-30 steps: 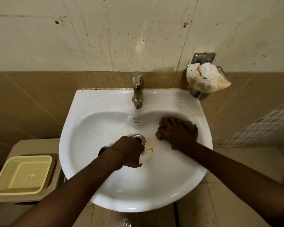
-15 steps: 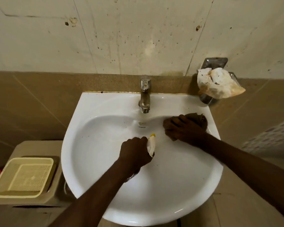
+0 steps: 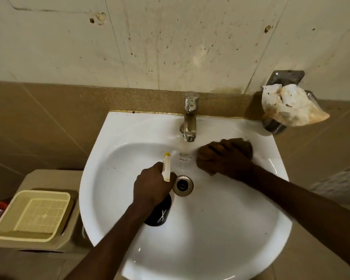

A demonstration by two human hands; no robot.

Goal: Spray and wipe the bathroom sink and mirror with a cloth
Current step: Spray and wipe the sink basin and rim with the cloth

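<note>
Black spray bottle [image 3: 159, 213] w/ white nozzle over white sink [image 3: 220, 229]; brown cloth [image 3: 246, 147] on back rim.

Open basin [image 3: 210, 229] front; faucet [image 3: 189, 120] at back.
</note>
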